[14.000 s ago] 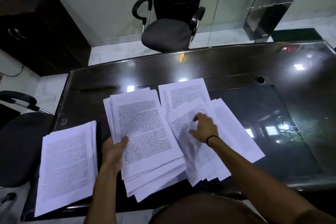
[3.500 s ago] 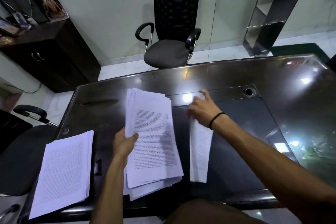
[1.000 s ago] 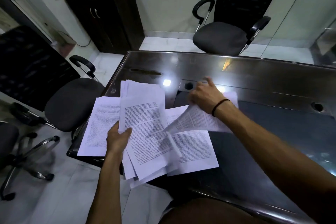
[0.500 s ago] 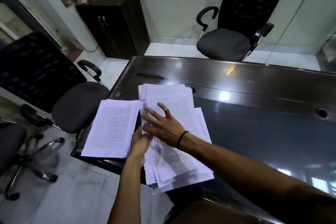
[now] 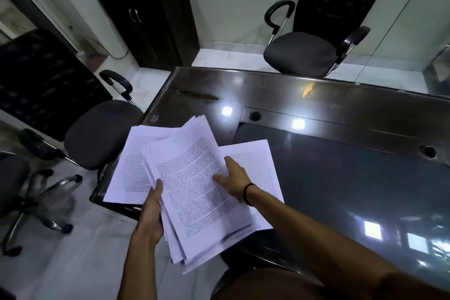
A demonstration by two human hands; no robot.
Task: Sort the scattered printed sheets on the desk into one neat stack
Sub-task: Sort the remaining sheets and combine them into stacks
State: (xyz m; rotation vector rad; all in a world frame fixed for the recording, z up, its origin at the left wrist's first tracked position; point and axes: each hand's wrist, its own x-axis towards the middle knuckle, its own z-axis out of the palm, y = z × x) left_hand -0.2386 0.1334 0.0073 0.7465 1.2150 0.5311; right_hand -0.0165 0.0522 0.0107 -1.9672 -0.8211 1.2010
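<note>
Nearest the camera, the left hand [image 5: 150, 217] grips a thick, ragged bundle of printed sheets [image 5: 194, 192] at its left edge: the thumb lies on the top page, and the other fingers are hidden under the paper, so the grip is clamped on the bundle. The bundle's near corners fan out unevenly and hang past the table [image 5: 341, 178] edge, toward the person's lap.

The right hand [image 5: 233, 179], a dark band [image 5: 246, 193] at its wrist, lies flat on the right side of the same bundle, its fingers [image 5: 229, 162] straight and spread apart, the fingertips reaching the bundle's right edge. Just right of those fingers and partly under the palm, a separate sheet [image 5: 258, 165] lies flat on the dark glossy table.

Left of the left thumb and beyond it, a second pile of sheets [image 5: 131, 165] rests on the table's near-left corner, its right part covered by the held bundle.

Beyond the fingertips the tabletop shows ceiling-light reflections and two round cable holes [image 5: 254, 116]. Left of the table stands a black office chair [image 5: 97, 129]; a second chair [image 5: 309, 51] stands across the table's far edge. A dark wooden cabinet [image 5: 148, 24] stands against the far wall, with small blurred items on top.
</note>
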